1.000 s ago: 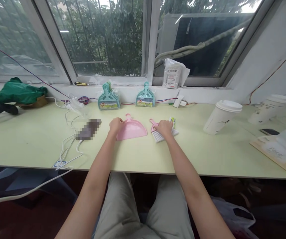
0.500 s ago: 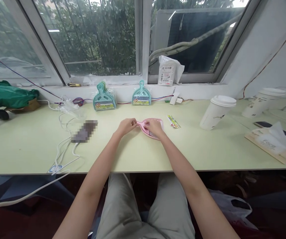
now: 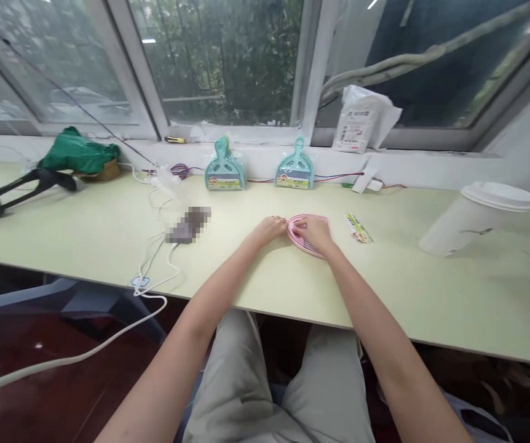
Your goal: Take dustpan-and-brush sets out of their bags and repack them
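Note:
A pink dustpan and brush set (image 3: 308, 246) lies on the pale green table (image 3: 265, 283), its handle toward the left. My left hand (image 3: 270, 230) is closed around the handle end, which its fingers mostly cover. Over the middle of the set, my right hand (image 3: 313, 231) pinches the pink part with thumb and fingers. A colourful label card (image 3: 358, 228) lies flat just right of the set. Behind, against the wall, stand a wrapped stack of teal dustpan sets (image 3: 225, 169) and a single wrapped teal set (image 3: 294, 167).
A white paper cup (image 3: 458, 224) stands at the right. White cables (image 3: 173, 261) and a blurred object (image 3: 189, 225) lie to the left. Farther left are a green bag (image 3: 78, 151) and a black object (image 3: 29, 187). A white package (image 3: 355, 126) sits on the sill.
The view has turned left, shifting the scene rightward. My left hand has closed in on the handle, nearer my right hand, which stays over the pink set.

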Demonstrator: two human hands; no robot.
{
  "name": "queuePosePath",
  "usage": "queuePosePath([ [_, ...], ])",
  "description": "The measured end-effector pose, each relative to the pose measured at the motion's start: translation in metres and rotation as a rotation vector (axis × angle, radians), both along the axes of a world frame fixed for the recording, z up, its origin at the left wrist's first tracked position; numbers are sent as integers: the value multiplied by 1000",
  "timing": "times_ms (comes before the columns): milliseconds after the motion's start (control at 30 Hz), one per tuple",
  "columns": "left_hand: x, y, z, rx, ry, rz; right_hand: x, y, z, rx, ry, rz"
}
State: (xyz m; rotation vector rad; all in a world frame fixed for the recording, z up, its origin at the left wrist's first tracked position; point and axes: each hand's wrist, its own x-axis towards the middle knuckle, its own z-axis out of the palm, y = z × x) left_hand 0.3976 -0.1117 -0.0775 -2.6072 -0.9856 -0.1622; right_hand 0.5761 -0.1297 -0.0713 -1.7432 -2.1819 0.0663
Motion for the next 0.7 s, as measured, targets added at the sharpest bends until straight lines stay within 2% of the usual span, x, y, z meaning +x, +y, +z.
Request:
queuePosePath([
  [200, -4, 11, -1, 1, 4, -9, -7, 11, 9, 17, -166, -12],
  [400, -10, 28, -5, -7, -8, -56, -13, 29, 14, -14, -264, 52],
  [533, -12, 47, -7, 18, -5, -73, -14, 45, 3, 10, -190, 69],
  [633, -10, 70, -9, 35, -13, -108, -12, 64, -12, 40, -68, 50],
  [700, -10, 85, -10, 38, -42, -86, -12, 80, -24, 82, 25, 21],
])
